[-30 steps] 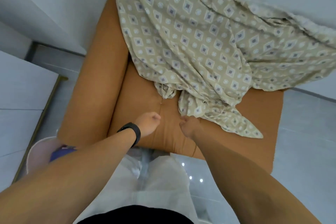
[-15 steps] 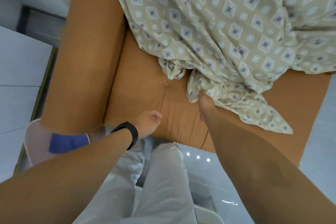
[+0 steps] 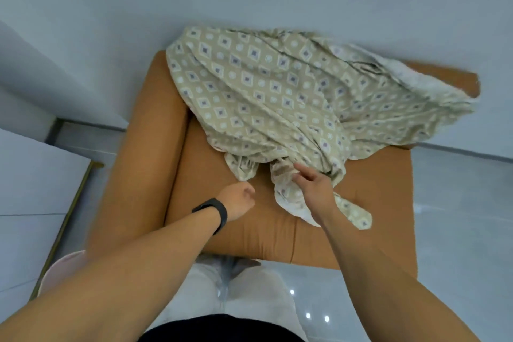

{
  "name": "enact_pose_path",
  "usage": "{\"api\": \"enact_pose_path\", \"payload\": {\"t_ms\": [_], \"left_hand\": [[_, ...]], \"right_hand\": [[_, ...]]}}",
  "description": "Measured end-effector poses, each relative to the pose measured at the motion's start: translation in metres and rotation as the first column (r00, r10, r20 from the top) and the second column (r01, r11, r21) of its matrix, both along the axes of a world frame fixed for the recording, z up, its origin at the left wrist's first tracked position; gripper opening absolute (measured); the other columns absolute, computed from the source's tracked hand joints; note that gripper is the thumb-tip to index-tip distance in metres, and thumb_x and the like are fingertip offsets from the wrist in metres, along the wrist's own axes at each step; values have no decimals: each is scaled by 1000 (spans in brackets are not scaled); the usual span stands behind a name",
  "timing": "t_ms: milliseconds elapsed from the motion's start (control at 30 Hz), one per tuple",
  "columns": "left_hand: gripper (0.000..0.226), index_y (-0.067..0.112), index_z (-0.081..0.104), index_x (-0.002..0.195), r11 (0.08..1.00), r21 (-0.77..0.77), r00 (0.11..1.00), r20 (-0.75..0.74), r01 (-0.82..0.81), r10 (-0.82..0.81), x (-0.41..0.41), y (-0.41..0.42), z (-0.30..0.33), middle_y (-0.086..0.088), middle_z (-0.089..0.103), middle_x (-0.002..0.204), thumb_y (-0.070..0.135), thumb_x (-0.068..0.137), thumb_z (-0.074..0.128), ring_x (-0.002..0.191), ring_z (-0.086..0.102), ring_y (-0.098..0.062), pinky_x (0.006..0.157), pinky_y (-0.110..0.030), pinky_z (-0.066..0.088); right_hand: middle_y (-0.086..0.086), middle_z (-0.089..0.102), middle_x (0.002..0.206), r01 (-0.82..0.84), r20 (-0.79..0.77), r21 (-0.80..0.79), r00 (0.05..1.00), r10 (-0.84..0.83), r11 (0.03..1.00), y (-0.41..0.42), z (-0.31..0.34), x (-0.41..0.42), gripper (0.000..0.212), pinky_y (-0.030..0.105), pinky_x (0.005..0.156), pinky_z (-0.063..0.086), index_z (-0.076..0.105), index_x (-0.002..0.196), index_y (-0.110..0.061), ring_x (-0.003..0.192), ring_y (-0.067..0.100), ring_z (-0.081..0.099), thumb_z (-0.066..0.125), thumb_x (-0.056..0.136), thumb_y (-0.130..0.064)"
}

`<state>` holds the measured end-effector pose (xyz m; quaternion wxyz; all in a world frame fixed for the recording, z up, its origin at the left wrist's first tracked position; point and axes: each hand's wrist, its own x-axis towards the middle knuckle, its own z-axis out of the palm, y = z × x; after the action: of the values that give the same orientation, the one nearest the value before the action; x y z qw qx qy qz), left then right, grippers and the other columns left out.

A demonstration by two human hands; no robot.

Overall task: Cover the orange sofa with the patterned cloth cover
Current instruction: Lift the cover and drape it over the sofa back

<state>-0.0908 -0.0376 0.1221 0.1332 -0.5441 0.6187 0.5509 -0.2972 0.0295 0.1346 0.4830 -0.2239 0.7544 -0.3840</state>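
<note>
The orange sofa (image 3: 211, 219) stands against the wall, its seat and left armrest bare. The patterned cloth cover (image 3: 277, 97), beige with diamonds and dots, lies bunched over the backrest and right side, with a crumpled end trailing onto the seat. My right hand (image 3: 313, 189) rests on that trailing end, thumb and fingers pinching a fold of it. My left hand (image 3: 238, 200), with a black band on the wrist, hovers over the seat just left of the cloth, fingers loosely curled with nothing in them.
A white table with a gold edge (image 3: 41, 203) stands to the left of the sofa. A pale pink rounded object (image 3: 63, 264) sits at the sofa's front left corner. Glossy tiled floor (image 3: 458, 230) lies to the right; my legs touch the sofa's front.
My head has lifted, so the whole sofa and wall are in view again. My right hand has shifted right along the bunched cloth end. My left hand stays near the seat's middle.
</note>
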Motion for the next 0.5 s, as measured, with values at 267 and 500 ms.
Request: {"api": "enact_pose_path", "payload": {"t_ms": [267, 500], "left_hand": [[71, 45, 49, 132, 973, -198, 980, -135, 115, -143, -55, 16, -70, 13, 62, 123, 67, 68, 69, 107, 62, -10, 89, -40, 58], [19, 22, 54, 107, 937, -350, 994, -103, 0, -38, -68, 40, 54, 0, 63, 92, 31, 104, 37, 74, 58, -19, 62, -32, 46]], "right_hand": [[-3, 76, 104, 139, 86, -233, 989, -121, 962, 24, 79, 2, 14, 19, 83, 56, 75, 106, -16, 102, 10, 71, 68, 95, -12], [3, 76, 107, 190, 162, -430, 978, -132, 882, 32, 137, 0, 17, 26, 90, 57, 75, 109, -14, 102, 13, 71, 66, 95, -10]]}}
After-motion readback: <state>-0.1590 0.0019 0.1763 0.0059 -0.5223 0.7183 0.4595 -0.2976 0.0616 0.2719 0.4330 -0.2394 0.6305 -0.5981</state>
